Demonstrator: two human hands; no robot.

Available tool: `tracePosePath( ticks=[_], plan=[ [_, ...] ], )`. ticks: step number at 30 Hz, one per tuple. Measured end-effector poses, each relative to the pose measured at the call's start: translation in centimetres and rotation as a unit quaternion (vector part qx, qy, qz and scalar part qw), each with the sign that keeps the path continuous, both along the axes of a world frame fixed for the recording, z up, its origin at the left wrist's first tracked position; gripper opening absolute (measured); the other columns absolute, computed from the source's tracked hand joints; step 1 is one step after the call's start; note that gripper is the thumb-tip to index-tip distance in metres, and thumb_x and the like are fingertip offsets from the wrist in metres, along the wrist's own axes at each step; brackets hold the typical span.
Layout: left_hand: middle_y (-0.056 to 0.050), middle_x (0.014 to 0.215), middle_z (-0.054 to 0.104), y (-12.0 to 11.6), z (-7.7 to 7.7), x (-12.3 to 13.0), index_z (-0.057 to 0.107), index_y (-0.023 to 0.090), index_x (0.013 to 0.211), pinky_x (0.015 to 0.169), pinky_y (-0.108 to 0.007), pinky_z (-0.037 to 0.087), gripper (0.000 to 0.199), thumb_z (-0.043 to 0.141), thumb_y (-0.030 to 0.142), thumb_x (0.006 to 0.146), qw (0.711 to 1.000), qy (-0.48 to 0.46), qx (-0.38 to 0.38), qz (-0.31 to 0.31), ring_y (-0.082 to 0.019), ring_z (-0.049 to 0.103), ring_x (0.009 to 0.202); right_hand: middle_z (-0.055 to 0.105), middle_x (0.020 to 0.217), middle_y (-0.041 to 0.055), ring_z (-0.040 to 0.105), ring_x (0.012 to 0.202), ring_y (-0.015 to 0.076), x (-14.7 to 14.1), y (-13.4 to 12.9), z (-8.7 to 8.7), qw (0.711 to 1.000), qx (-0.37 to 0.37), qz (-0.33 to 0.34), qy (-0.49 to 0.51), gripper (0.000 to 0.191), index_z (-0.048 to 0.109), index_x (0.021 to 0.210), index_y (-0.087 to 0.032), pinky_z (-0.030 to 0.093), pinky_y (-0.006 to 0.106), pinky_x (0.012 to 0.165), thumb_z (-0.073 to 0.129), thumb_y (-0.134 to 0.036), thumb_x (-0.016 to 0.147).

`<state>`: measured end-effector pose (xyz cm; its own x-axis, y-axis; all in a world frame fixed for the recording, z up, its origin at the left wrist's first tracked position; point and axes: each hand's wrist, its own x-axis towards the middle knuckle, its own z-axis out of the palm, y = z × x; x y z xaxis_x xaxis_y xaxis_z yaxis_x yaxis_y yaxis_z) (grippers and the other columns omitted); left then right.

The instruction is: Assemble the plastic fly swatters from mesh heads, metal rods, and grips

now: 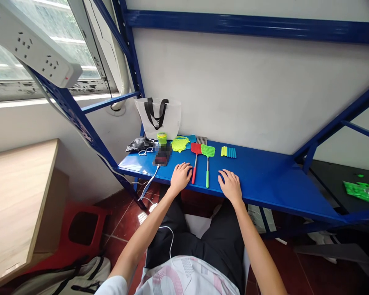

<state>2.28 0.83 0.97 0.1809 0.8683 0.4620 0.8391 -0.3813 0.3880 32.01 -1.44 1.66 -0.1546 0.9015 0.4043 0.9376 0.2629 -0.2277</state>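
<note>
My left hand (181, 177) rests on the blue shelf (264, 176), palm down with fingers apart, just left of a red fly swatter (196, 150). Beside that swatter lies a green one (208, 151), both with their handles toward me. To the right of the green handle, my right hand (230, 185) lies on the shelf, fingers spread and holding nothing. Short yellow sticks (224, 151) and blue sticks (231, 153) sit in a row behind my right hand. Yellow-green swatter heads (180, 144) and a blue one (191, 139) lie behind the red swatter, near metal rods (201, 140).
A white bag (172, 116) stands against the wall behind a green tub (161, 138). Left of my left hand are a phone (162, 159) with a cable, white-rimmed scissors (142, 152) and a dark plastic bag (139, 144). Blue frame posts flank the shelf.
</note>
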Motion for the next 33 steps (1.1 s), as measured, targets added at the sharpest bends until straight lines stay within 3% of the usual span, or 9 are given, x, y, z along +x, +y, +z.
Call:
tracePosePath(
  ticks=[33],
  plan=[
    [-0.006,0.151,0.073,-0.24,0.25,0.14,0.077,0.028,0.129,0.130,-0.056,0.042,0.033,0.048,0.032,0.115,1.000,-0.002,0.001,0.004,-0.031,0.061,0.150,0.070,0.153,0.0135,0.061,0.142,0.0324,0.08,0.01,-0.27,1.000,0.007,-0.005,-0.003,0.053,0.074,0.142,-0.023,0.041,0.053,0.122,0.034,-0.044,0.115]
  ],
)
